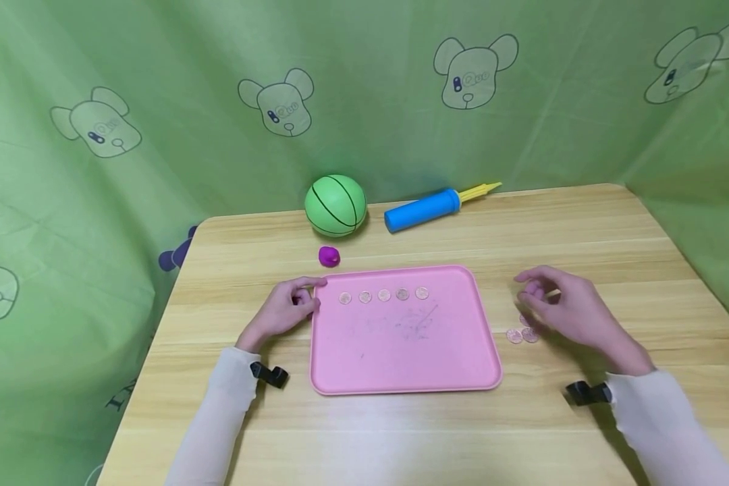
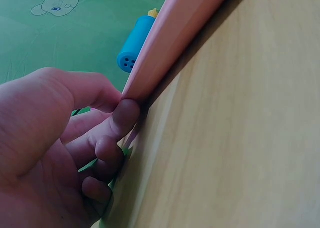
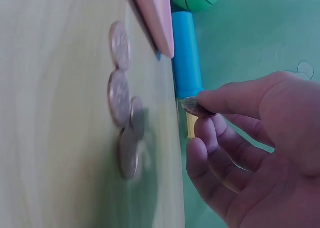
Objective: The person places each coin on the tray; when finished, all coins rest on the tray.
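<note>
A pink tray (image 1: 401, 364) lies on the table, a row of several coins (image 1: 384, 295) along its far part. My left hand (image 1: 284, 307) holds the tray by its far left corner, thumb and finger at the rim; its other fingers are curled in the left wrist view. To the right of the tray, my right hand (image 1: 574, 307) is raised over the table. Between its thumb and fingers it pinches a coin (image 3: 195, 107), seen in the right wrist view. Several loose coins (image 3: 118, 98) lie on the wood below that hand, some touching or overlapping.
Behind the tray sit a small purple object (image 1: 329, 256) and a green ball (image 1: 336, 206) with black lines. A blue hand pump (image 1: 422, 210) with a yellow nozzle lies at the table's back edge. Green printed cloth (image 1: 370, 81) hangs behind the table (image 1: 401, 439).
</note>
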Available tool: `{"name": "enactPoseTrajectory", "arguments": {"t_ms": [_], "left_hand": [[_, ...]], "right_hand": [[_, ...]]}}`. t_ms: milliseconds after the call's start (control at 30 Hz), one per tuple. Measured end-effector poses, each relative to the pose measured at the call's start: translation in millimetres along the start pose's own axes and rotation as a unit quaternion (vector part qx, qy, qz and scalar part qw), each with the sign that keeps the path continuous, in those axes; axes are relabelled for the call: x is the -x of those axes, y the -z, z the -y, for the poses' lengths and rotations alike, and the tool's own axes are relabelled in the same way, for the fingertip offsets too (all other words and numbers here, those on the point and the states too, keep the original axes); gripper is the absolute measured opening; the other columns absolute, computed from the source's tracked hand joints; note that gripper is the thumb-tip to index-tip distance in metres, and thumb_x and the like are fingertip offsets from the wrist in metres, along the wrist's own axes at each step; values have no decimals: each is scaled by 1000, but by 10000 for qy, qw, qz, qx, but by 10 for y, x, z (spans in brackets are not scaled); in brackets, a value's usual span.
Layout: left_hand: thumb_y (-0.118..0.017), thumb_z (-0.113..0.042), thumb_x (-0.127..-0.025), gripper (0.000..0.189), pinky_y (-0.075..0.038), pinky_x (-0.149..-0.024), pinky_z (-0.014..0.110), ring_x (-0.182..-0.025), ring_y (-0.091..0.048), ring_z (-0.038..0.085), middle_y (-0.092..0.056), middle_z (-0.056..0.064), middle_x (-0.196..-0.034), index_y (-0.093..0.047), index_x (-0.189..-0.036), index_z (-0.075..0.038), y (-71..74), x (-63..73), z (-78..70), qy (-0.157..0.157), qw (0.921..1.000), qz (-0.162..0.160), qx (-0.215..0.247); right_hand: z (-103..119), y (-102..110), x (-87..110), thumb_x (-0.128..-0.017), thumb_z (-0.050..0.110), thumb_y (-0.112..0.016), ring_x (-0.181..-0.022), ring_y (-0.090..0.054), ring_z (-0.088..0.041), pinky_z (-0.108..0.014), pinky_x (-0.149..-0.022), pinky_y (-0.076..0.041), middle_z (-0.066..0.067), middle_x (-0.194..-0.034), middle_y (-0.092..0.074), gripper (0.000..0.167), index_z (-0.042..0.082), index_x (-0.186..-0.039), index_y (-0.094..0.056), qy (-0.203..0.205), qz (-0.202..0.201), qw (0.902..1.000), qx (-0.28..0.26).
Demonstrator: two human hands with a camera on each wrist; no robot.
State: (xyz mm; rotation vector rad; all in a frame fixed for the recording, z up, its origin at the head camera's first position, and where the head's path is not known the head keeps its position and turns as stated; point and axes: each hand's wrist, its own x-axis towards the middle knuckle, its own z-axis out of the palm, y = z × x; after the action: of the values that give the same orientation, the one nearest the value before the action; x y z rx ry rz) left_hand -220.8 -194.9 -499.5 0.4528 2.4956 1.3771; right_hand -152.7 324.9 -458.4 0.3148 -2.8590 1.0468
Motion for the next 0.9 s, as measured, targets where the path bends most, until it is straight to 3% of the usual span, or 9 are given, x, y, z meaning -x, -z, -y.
{"name": "enactPoseTrajectory", "arguments": {"t_ms": [500, 900], "left_hand": [[-72, -6, -100, 46, -46, -64, 23, -66, -57, 11, -68, 8, -77, -67, -146, -5, 11, -6, 1, -41, 10000, 7, 45], [-71, -6, -101, 45, -49, -70, 24, -69, -59, 13, -69, 4, -78, -67, -146, -6, 5, -14, 18, -33, 9999, -24, -92]], "right_hand": [[299, -153, -107, -95, 3, -83, -87, -68, 0, -15, -78, -59, -8, -101, -78, 32, 1, -125, -73, 311, 151, 9985, -419], [633, -573, -239, -96, 3, -81, -89, -71, -16, -23, -79, -62, -5, -99, -77, 26, 5, -121, -76, 158, 658, 9944, -810]]}}
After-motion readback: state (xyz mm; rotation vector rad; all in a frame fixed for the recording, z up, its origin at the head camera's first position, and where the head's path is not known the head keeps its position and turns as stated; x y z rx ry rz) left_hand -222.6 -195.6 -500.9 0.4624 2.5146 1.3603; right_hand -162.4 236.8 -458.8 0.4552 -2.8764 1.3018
